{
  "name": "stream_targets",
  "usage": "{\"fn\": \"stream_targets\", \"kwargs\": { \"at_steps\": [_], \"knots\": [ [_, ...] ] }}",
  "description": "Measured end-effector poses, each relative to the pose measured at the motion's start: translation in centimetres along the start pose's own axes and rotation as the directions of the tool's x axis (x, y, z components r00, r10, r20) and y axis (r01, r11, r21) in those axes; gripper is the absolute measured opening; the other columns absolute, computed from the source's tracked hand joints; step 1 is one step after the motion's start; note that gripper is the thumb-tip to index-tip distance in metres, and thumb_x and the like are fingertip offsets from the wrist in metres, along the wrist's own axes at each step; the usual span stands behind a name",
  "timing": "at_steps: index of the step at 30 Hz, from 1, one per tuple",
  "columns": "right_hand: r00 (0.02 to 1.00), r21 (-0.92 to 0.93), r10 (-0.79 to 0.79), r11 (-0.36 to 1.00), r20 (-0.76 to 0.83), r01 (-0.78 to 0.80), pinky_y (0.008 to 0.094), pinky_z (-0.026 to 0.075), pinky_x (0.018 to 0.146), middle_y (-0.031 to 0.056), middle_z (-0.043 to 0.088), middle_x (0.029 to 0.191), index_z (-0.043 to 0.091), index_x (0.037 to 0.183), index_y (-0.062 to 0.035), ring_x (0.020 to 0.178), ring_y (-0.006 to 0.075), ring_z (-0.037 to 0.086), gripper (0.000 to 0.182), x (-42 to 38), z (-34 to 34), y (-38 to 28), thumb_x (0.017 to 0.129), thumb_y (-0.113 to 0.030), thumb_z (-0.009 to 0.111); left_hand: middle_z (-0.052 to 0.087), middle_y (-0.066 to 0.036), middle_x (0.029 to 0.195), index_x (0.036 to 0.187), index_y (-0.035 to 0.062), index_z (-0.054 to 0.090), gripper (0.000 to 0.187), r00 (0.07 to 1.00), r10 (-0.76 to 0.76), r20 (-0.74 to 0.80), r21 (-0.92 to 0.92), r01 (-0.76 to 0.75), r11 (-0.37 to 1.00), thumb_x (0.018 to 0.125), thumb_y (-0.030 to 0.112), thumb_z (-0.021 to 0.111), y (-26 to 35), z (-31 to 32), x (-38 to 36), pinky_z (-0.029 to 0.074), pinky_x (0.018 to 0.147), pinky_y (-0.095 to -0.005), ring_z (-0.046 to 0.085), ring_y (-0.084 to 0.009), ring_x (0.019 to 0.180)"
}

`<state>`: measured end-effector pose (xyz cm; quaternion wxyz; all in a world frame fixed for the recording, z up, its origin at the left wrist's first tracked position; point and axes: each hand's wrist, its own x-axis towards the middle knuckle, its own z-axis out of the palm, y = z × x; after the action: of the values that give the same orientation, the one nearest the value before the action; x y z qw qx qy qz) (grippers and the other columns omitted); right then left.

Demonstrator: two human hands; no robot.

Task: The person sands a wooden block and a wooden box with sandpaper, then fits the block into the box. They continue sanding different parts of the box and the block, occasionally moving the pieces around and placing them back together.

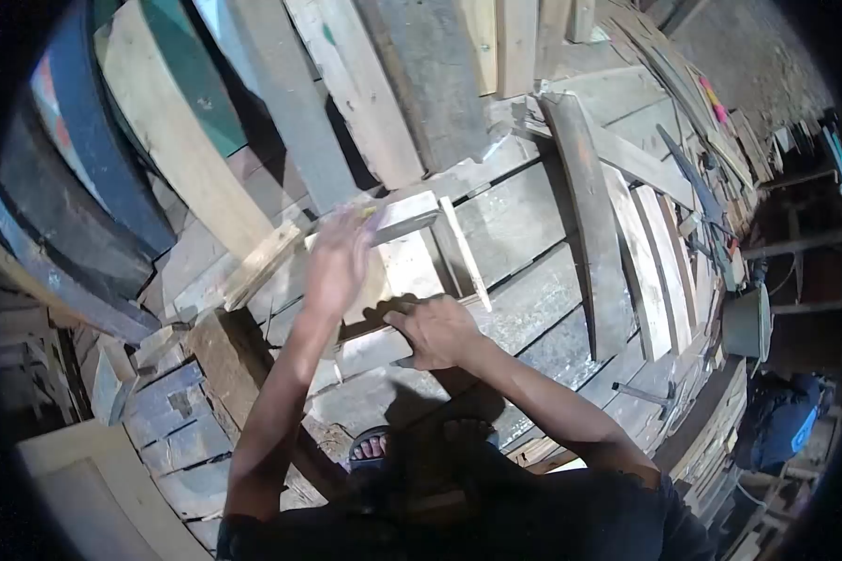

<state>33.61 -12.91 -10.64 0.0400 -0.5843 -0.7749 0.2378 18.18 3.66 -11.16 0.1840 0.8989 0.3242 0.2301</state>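
A small open wooden frame or box stands on the plank surface at the centre. My left hand is at its far left corner, beside a short pale block along the far side; its fingers are smeared by motion. At the near side, my right hand has its fingers wrapped over the near board. The box's left side is partly hidden behind my left forearm.
Long boards lean at the back and left. A grey plank and pale strips lie to the right. A hammer rests at the right front. A wooden block stands at the left.
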Motion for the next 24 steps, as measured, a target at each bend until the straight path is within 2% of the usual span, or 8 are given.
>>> {"fn": "stream_targets", "kwargs": {
  "at_steps": [3, 4, 7, 8, 11, 14, 19, 24],
  "knots": [
    [0.989, 0.003, 0.047, 0.999, 0.139, -0.048, 0.0511, 0.062, 0.085, 0.0149, 0.074, 0.137, 0.067, 0.143, -0.0139, 0.103, 0.0372, 0.079, 0.079, 0.2, -1.5, -0.1, 0.08, -0.057, 0.088, 0.065, -0.026, 0.151, 0.139, -0.0052, 0.07, 0.041, 0.985, 0.152, 0.077, 0.098, -0.159, 0.982, 0.107, 0.02, 0.067, 1.7, 2.7, -1.9, 0.043, 0.126, -0.0503, 0.058, -0.0414, 0.147],
    [0.994, -0.001, 0.042, 0.999, 0.102, -0.043, 0.0508, 0.063, 0.087, 0.0144, 0.074, 0.138, 0.067, 0.143, -0.0139, 0.106, 0.0369, 0.078, 0.079, 0.2, -0.8, 0.1, 0.08, -0.058, 0.087, 0.066, -0.032, 0.146, 0.142, -0.0065, 0.069, 0.041, 0.985, 0.145, 0.093, 0.015, -0.147, 0.989, 0.108, 0.017, 0.066, 0.9, 2.1, -1.6, 0.041, 0.128, -0.0502, 0.058, -0.0462, 0.145],
    [0.993, -0.015, 0.055, 0.998, 0.105, -0.053, 0.0512, 0.063, 0.09, 0.0134, 0.073, 0.141, 0.067, 0.144, -0.0142, 0.11, 0.0366, 0.078, 0.08, 0.3, -0.5, -0.3, 0.082, -0.06, 0.086, 0.066, -0.031, 0.148, 0.141, -0.0072, 0.069, 0.041, 0.999, -0.027, 0.018, 0.063, 0.026, 0.998, 0.109, 0.019, 0.064, -1.3, 0.6, -0.1, 0.041, 0.128, -0.0512, 0.057, -0.0502, 0.145],
    [0.989, -0.023, 0.066, 0.998, 0.135, -0.063, 0.0508, 0.063, 0.09, 0.0132, 0.073, 0.143, 0.065, 0.147, -0.0144, 0.111, 0.0365, 0.078, 0.082, 0.4, 0.2, 0.0, 0.083, -0.062, 0.085, 0.064, -0.03, 0.152, 0.142, -0.006, 0.07, 0.046, 0.996, -0.046, 0.079, -0.009, 0.047, 0.999, 0.108, 0.025, 0.066, -1.4, 0.6, 0.1, 0.039, 0.129, -0.0534, 0.052, -0.051, 0.15],
    [1.0, 0.003, 0.018, 1.0, 0.001, -0.018, 0.0478, 0.065, 0.085, 0.0138, 0.076, 0.131, 0.068, 0.14, -0.0124, 0.107, 0.0335, 0.079, 0.073, -0.2, -0.7, -0.1, 0.081, -0.053, 0.086, 0.059, -0.029, 0.158, 0.149, -0.0063, 0.064, 0.059, 0.991, 0.084, 0.102, 0.224, -0.105, 0.969, 0.108, 0.037, 0.066, 1.2, 0.2, -0.3, 0.033, 0.132, -0.0553, 0.043, -0.0494, 0.157],
    [0.995, -0.012, 0.049, 0.999, 0.082, -0.048, 0.0483, 0.065, 0.086, 0.0136, 0.075, 0.136, 0.069, 0.14, -0.0131, 0.106, 0.0335, 0.079, 0.073, 0.2, -1.7, -0.8, 0.082, -0.053, 0.086, 0.049, -0.029, 0.167, 0.159, -0.0086, 0.051, 0.07, 0.987, 0.052, 0.152, 0.276, -0.093, 0.957, 0.11, 0.042, 0.06, 0.5, 2.1, -0.1, 0.024, 0.136, -0.053, 0.037, -0.0447, 0.162],
    [0.998, -0.007, 0.05, 0.999, 0.05, -0.049, 0.0487, 0.064, 0.088, 0.0129, 0.073, 0.14, 0.067, 0.144, -0.0149, 0.109, 0.0337, 0.079, 0.075, 0.1, -1.5, -0.9, 0.082, -0.052, 0.086, 0.042, -0.029, 0.171, 0.163, -0.0068, 0.044, 0.063, 0.939, 0.2, 0.279, 0.146, -0.247, 0.958, 0.114, 0.033, 0.052, 0.8, 3.1, 2.2, 0.026, 0.136, -0.0507, 0.036, -0.0424, 0.163],
    [0.992, -0.056, 0.086, 0.995, 0.098, -0.081, 0.0471, 0.064, 0.085, 0.0125, 0.076, 0.133, 0.066, 0.143, -0.0109, 0.103, 0.0339, 0.08, 0.078, 0.6, -1.1, -1.0, 0.083, -0.057, 0.085, 0.042, -0.03, 0.171, 0.164, -0.0061, 0.043, 0.064, 0.942, 0.241, 0.233, 0.169, -0.283, 0.944, 0.115, 0.035, 0.049, 1.1, 4.4, 2.7, 0.025, 0.136, -0.0507, 0.037, -0.0422, 0.162]
  ]
}}
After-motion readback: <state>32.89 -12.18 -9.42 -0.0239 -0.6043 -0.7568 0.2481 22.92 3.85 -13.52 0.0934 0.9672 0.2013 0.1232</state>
